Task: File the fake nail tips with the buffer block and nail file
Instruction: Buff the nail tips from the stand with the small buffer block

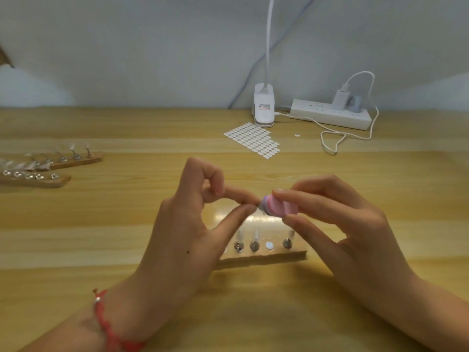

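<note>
white clip lamp [264,107], power strip [330,114], sticker sheet [253,141], wooden table [127,212]

We cannot make out the nail tip [257,205] pinched in the left hand [187,224]; the far holders [50,163] blur at the left edge

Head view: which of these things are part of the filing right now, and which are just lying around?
In use:
- buffer block, in right hand
- nail tip, pinched by left hand, barely visible
- wooden holder with mounted tips

Lying about:
- two other holders
- sticker sheet
- clip lamp
- power strip
</note>
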Demonstrator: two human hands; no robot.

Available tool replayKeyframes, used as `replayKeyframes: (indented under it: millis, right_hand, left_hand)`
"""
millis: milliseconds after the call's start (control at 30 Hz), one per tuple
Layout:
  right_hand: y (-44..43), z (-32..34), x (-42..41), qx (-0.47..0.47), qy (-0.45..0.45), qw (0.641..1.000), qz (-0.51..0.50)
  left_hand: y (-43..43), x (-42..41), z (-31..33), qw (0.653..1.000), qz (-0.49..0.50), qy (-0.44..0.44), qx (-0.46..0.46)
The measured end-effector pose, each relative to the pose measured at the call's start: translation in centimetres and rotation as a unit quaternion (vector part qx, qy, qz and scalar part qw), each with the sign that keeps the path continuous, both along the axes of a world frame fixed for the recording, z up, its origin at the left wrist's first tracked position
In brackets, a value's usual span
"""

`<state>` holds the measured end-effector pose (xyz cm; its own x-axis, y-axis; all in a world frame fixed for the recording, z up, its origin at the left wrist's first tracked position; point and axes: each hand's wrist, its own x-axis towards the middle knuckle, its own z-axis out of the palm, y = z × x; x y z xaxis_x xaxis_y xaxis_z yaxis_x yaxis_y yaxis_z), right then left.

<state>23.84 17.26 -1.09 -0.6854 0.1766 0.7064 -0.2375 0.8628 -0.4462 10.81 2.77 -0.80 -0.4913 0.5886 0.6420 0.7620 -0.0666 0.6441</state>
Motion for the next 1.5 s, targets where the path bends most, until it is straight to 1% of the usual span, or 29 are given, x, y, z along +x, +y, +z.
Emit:
replayKeyframes:
  millis: [133,200,300,467,733,867,967,1033,1100,1200,1300,1400,1467,1500]
  right_hand:
    - [-0.1,0.0,0.1,0.008,-0.003,1.000,0.006]
    - [-0.1,0.0,0.2,-0.001,-0.004,1.000,0.003]
    - [-0.3,0.0,0.1,-0.011,0.001,1.000,0.016]
    - [-0.3,0.0,0.0,-0.050,-0.002,0.999,0.018]
    - [-0.2,0.0,-0.1,-0.026,-0.007,1.000,0.014]
    - [-0.2,0.2,0.0,-0.047,-0.011,0.999,0.008]
    - [-0.4,0.1,-0.1,-0.016,-0.020,0.999,0.019]
    - [-0.4,0.2,0.0,-0.014,-0.020,1.000,0.009]
    - [-0.5,0.2,0.0,-0.012,-0.015,1.000,0.003]
    - [-0.6,0.2,-0.1,0.003,-0.019,0.999,0.026]
    - [-0.1,0.2,0.1,-0.002,-0.012,1.000,-0.006]
    - [-0.2,0.0,-0.1,0.003,-0.006,1.000,0.021]
    - [0.6,0.0,-0.3,0.000,-0.011,1.000,0.001]
    - [1.3,0.1,-0.3,-0.022,-0.014,1.000,-0.016]
  left_hand:
    - [0.2,0.0,-0.1,1.000,-0.019,-0.013,-0.001]
    - [0.2,-0.2,0.0,1.000,-0.009,-0.021,0.008]
    - [0.2,-0.1,0.0,0.999,-0.024,-0.030,0.013]
    - [0.1,-0.1,0.0,1.000,-0.008,-0.018,0.009]
    - [0.2,0.0,-0.1,1.000,-0.010,0.000,-0.003]
    - [0.2,-0.1,-0.2,1.000,-0.008,0.020,-0.011]
    - [0.1,0.0,-0.2,0.999,0.000,0.044,-0.029]
    - [0.1,0.2,-0.1,0.998,0.005,0.053,-0.037]
    - [-0.1,0.2,-0.1,0.998,-0.001,0.049,-0.036]
    - [-0.1,0.2,-0.1,0.998,-0.017,0.049,-0.041]
    - [-0.2,0.3,-0.2,0.998,-0.022,0.042,-0.038]
    - [-0.1,0.5,-0.1,0.998,-0.028,0.035,-0.038]
    - [0.0,0.7,0.2,0.999,-0.029,0.033,-0.028]
    - [0.0,0.9,0.3,0.999,-0.032,0.019,-0.015]
